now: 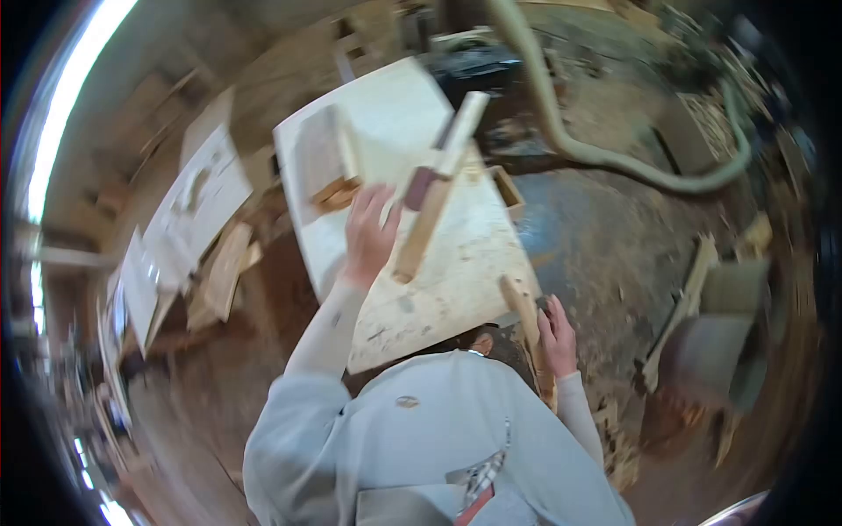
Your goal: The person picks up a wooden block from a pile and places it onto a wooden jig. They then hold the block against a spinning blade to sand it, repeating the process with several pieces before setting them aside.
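Note:
My left hand [370,235] reaches over the pale worktable [438,298], fingers spread, beside a stack of wood pieces [326,153]. Just right of its fingertips lies a long wooden strip [424,230] with a dark reddish block [419,188] against it. A white bar [462,131] extends from the strip's upper end. At the table's right edge, my right hand [558,335] is beside a long rough wooden piece [528,329]. Its fingers are bent near a small dark item [542,303]; blur hides whether it grips that item or the wood.
A thick hose [605,158] curves across the floor behind the table. White boards [197,206] and wood offcuts [230,272] stand at left. A small wooden box [509,195] sits by the table's right side. A grey curved container [715,355] is at right.

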The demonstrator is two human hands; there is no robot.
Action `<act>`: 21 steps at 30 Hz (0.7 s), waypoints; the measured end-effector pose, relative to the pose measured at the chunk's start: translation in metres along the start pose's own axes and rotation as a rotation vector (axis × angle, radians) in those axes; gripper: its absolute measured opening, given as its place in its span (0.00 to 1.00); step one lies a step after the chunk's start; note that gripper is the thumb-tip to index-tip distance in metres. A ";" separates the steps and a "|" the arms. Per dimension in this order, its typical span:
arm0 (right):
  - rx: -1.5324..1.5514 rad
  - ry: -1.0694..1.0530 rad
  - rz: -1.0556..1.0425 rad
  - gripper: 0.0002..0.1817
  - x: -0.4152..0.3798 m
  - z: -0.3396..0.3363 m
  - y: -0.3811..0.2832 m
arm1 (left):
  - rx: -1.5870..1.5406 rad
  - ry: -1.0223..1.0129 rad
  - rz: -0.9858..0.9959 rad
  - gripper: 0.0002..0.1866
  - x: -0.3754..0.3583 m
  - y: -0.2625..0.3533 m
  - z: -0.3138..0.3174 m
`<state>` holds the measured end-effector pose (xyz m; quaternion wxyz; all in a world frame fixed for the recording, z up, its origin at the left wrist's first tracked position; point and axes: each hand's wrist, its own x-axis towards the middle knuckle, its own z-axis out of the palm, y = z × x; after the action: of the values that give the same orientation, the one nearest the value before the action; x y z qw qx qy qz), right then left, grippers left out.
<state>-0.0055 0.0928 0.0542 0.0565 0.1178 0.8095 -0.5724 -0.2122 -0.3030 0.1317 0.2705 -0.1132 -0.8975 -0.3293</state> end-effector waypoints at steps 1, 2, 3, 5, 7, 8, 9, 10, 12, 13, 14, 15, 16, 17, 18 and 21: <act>-0.040 0.024 -0.040 0.36 0.004 0.010 -0.007 | 0.119 0.052 -0.035 0.18 0.021 -0.013 -0.008; -0.041 -0.022 -0.049 0.36 0.006 0.021 -0.012 | 0.190 0.078 -0.068 0.20 0.037 -0.032 -0.015; -0.270 -0.007 -0.141 0.38 0.007 0.030 -0.018 | 0.208 0.087 -0.087 0.20 0.049 -0.054 -0.017; -0.496 0.021 -0.258 0.40 -0.006 0.035 -0.008 | 0.393 0.162 -0.123 0.24 0.046 -0.078 -0.020; -0.505 0.044 -0.203 0.42 -0.006 0.038 -0.008 | 0.486 0.101 -0.133 0.26 0.053 -0.098 -0.015; -0.512 0.037 -0.203 0.42 -0.006 0.039 -0.009 | 0.576 0.034 -0.133 0.28 0.054 -0.107 -0.012; -0.522 0.044 -0.174 0.42 -0.005 0.041 -0.011 | 0.573 0.033 -0.140 0.28 0.052 -0.120 -0.001; -0.531 0.053 -0.146 0.41 -0.003 0.043 -0.014 | 0.616 -0.019 -0.088 0.29 0.051 -0.131 0.010; -0.523 0.061 -0.130 0.41 0.000 0.047 -0.019 | 0.659 -0.067 -0.037 0.30 0.052 -0.140 0.023; -0.513 0.070 -0.109 0.41 0.000 0.048 -0.019 | 0.651 -0.093 0.023 0.30 0.055 -0.133 0.026; -0.516 0.068 -0.104 0.41 0.001 0.049 -0.019 | 0.641 -0.123 0.081 0.30 0.056 -0.125 0.030; -0.541 0.080 -0.104 0.41 0.001 0.051 -0.017 | 0.637 -0.128 0.078 0.30 0.055 -0.122 0.037; -0.564 0.094 -0.105 0.41 0.002 0.052 -0.016 | 0.507 -0.174 0.073 0.30 0.057 -0.119 0.044; -0.565 0.097 -0.101 0.41 0.003 0.053 -0.015 | 0.376 -0.217 0.071 0.30 0.061 -0.115 0.052; -0.564 0.105 -0.107 0.41 0.003 0.055 -0.014 | 0.372 -0.219 0.074 0.30 0.062 -0.117 0.063; -0.566 0.121 -0.105 0.40 0.005 0.056 -0.017 | 0.344 -0.225 0.026 0.31 0.072 -0.122 0.097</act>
<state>-0.0166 0.0358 0.0494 0.0092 0.0891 0.9439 -0.3179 -0.3584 -0.3306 0.0456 0.1880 -0.1128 -0.9636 -0.1531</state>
